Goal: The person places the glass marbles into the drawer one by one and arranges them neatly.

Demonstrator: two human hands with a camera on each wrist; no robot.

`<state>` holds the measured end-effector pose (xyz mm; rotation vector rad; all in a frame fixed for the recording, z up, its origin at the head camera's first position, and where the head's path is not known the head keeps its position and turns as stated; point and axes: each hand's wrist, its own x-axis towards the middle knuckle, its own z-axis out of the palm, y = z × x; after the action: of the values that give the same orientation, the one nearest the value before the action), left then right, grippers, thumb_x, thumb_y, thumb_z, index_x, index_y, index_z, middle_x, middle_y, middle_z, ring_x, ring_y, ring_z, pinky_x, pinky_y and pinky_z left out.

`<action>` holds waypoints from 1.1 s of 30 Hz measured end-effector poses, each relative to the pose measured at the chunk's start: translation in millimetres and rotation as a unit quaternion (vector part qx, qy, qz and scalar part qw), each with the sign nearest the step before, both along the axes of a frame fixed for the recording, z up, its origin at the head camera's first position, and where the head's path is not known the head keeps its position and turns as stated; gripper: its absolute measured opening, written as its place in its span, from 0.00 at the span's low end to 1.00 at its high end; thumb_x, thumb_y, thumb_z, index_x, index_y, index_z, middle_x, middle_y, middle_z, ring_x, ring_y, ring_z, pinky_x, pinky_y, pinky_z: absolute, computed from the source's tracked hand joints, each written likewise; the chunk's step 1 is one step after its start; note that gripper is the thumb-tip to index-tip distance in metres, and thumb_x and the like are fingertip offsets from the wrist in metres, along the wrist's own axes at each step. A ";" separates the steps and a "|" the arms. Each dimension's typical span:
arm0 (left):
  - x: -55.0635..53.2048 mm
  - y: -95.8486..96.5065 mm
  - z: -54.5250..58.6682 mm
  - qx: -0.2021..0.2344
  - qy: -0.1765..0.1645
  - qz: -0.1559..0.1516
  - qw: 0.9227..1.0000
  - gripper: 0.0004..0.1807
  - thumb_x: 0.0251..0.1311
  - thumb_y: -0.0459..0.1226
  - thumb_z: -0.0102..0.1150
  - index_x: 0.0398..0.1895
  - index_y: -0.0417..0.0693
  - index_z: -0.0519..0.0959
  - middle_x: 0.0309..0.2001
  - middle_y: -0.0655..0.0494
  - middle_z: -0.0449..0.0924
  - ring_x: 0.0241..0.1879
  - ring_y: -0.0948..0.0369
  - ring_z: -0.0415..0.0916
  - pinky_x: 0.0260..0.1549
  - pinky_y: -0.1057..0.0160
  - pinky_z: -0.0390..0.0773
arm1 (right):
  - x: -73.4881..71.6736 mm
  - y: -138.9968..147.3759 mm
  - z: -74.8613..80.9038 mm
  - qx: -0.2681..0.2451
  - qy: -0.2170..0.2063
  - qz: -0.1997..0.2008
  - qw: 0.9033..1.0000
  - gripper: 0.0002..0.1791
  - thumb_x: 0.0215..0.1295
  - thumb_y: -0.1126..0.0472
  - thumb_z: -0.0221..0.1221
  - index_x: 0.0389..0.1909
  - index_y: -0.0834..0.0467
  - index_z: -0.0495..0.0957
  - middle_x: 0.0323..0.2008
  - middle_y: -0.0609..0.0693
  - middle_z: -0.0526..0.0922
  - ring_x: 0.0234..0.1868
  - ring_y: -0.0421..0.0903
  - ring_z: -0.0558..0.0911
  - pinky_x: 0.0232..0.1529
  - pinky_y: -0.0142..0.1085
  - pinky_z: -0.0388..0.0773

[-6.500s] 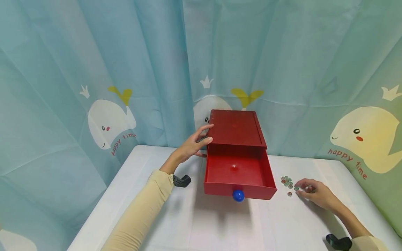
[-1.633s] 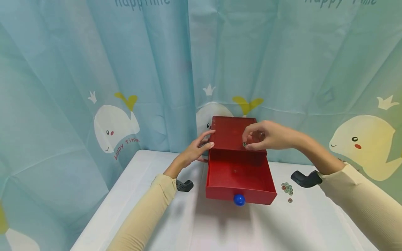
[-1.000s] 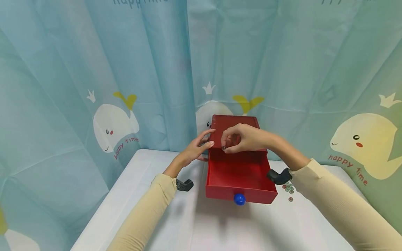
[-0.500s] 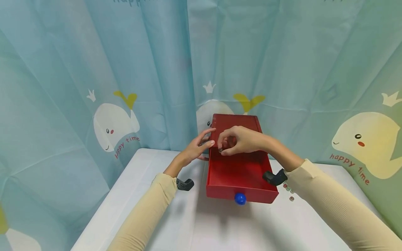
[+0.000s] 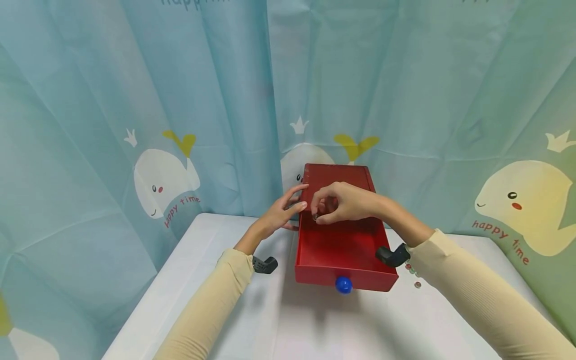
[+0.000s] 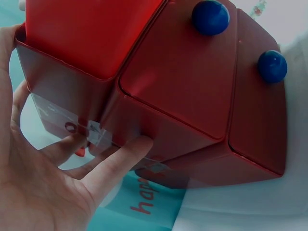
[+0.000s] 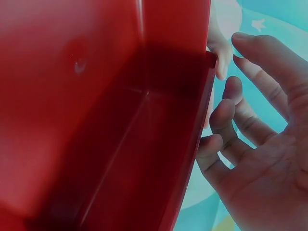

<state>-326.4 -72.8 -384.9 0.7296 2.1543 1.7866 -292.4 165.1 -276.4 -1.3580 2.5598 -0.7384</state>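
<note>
A red drawer cabinet (image 5: 338,174) stands on the table with its top drawer (image 5: 346,247) pulled out. My left hand (image 5: 275,218) rests spread against the cabinet's left side. In the left wrist view its fingers (image 6: 120,161) lie fairly straight along the casing. My right hand (image 5: 344,202) is over the back of the pulled-out drawer, near its left side. Thumb and index finger pinch a small, dark, round marble (image 5: 315,217). In the right wrist view the drawer's inside (image 7: 110,120) is bare, and the marble is hidden at the fingertips.
Several small green and red marbles (image 5: 409,267) lie on the white table (image 5: 454,320) right of the cabinet, partly behind my right wrist. One marble (image 5: 418,285) lies apart. Two shut drawers with blue knobs (image 6: 211,17) sit below the top one. A whale-print curtain (image 5: 225,125) hangs behind.
My right hand has come from the marbles on the table, leftward across the cabinet top, to the drawer with one marble. In the last half second it barely moves. The left hand stays put.
</note>
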 end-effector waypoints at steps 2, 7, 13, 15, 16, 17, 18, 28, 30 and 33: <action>-0.2 -0.2 -0.1 0.000 -0.001 0.000 1.000 0.34 0.71 0.49 0.54 0.78 0.74 0.59 0.79 0.47 0.53 0.75 0.44 0.57 0.46 0.40 0.84 | 0.0 -0.2 -0.2 -0.001 0.001 0.001 1.000 0.07 0.63 0.55 0.72 0.40 0.45 0.85 0.30 0.40 0.82 0.32 0.43 0.80 0.36 0.37 0.81; -0.9 -0.3 -0.9 0.002 -0.001 -0.003 1.000 0.34 0.71 0.49 0.54 0.78 0.74 0.59 0.79 0.47 0.53 0.75 0.45 0.56 0.47 0.40 0.84 | 0.4 2.2 -0.5 -0.001 0.005 -0.007 1.000 0.11 0.61 0.53 0.73 0.42 0.48 0.85 0.31 0.41 0.81 0.33 0.43 0.80 0.36 0.37 0.80; -0.7 -0.7 -1.4 0.003 -0.002 -0.003 1.000 0.33 0.71 0.49 0.53 0.78 0.73 0.59 0.79 0.47 0.54 0.75 0.45 0.56 0.47 0.40 0.84 | 0.6 6.3 0.6 -0.006 0.007 -0.010 1.000 0.13 0.61 0.52 0.73 0.45 0.49 0.85 0.32 0.41 0.81 0.35 0.43 0.80 0.37 0.38 0.80; -1.0 -0.4 -1.6 0.003 -0.002 -0.002 1.000 0.34 0.71 0.49 0.54 0.79 0.74 0.59 0.79 0.47 0.54 0.75 0.45 0.56 0.47 0.40 0.84 | 0.8 8.4 1.5 -0.007 0.009 -0.011 1.000 0.14 0.61 0.52 0.73 0.45 0.49 0.85 0.33 0.40 0.82 0.35 0.42 0.80 0.38 0.39 0.80; -1.2 -0.4 -1.8 0.003 -0.003 -0.001 1.000 0.34 0.71 0.49 0.54 0.78 0.74 0.59 0.79 0.48 0.54 0.74 0.45 0.57 0.47 0.41 0.84 | 1.1 9.6 2.1 -0.009 0.010 -0.012 1.000 0.14 0.61 0.52 0.73 0.46 0.49 0.85 0.33 0.40 0.82 0.36 0.42 0.81 0.39 0.39 0.81; -1.0 -0.5 -1.6 0.004 -0.003 -0.001 1.000 0.34 0.71 0.49 0.54 0.78 0.74 0.59 0.78 0.47 0.54 0.74 0.45 0.57 0.47 0.41 0.84 | 1.5 11.0 2.9 -0.009 0.012 -0.014 1.000 0.14 0.61 0.51 0.73 0.46 0.49 0.85 0.34 0.40 0.83 0.36 0.42 0.81 0.39 0.39 0.81; -0.9 -0.5 -1.5 0.004 -0.003 -0.002 1.000 0.34 0.71 0.49 0.54 0.78 0.74 0.59 0.78 0.47 0.55 0.74 0.45 0.58 0.47 0.41 0.84 | 2.0 12.7 3.9 -0.011 0.011 -0.016 1.000 0.14 0.61 0.52 0.73 0.46 0.49 0.85 0.34 0.40 0.83 0.36 0.42 0.81 0.40 0.40 0.81; 0.5 -1.5 -1.2 0.007 -0.008 -0.001 1.000 0.34 0.71 0.48 0.53 0.79 0.74 0.59 0.77 0.47 0.58 0.69 0.43 0.66 0.47 0.41 0.84 | 8.6 34.2 12.6 -0.023 0.016 -0.050 0.998 0.17 0.62 0.52 0.72 0.50 0.50 0.85 0.39 0.45 0.84 0.40 0.45 0.82 0.41 0.43 0.84; 0.1 -1.3 -1.0 0.008 -0.006 -0.004 1.000 0.34 0.71 0.49 0.53 0.79 0.74 0.58 0.77 0.47 0.57 0.69 0.42 0.66 0.47 0.41 0.84 | 10.3 40.2 14.0 -0.022 0.022 -0.060 0.998 0.17 0.61 0.53 0.73 0.50 0.51 0.85 0.39 0.45 0.84 0.40 0.45 0.81 0.40 0.43 0.84; -0.8 -0.9 -0.9 0.010 -0.003 -0.008 1.000 0.34 0.71 0.49 0.53 0.79 0.73 0.58 0.77 0.46 0.57 0.70 0.42 0.65 0.47 0.40 0.84 | 12.9 49.8 16.6 -0.020 0.031 -0.073 0.997 0.18 0.61 0.54 0.73 0.51 0.52 0.84 0.39 0.46 0.84 0.39 0.45 0.82 0.39 0.43 0.85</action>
<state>-327.2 -73.7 -385.8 0.7430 2.1243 1.8025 -279.5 214.9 -259.9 -1.2324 2.7305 -0.7871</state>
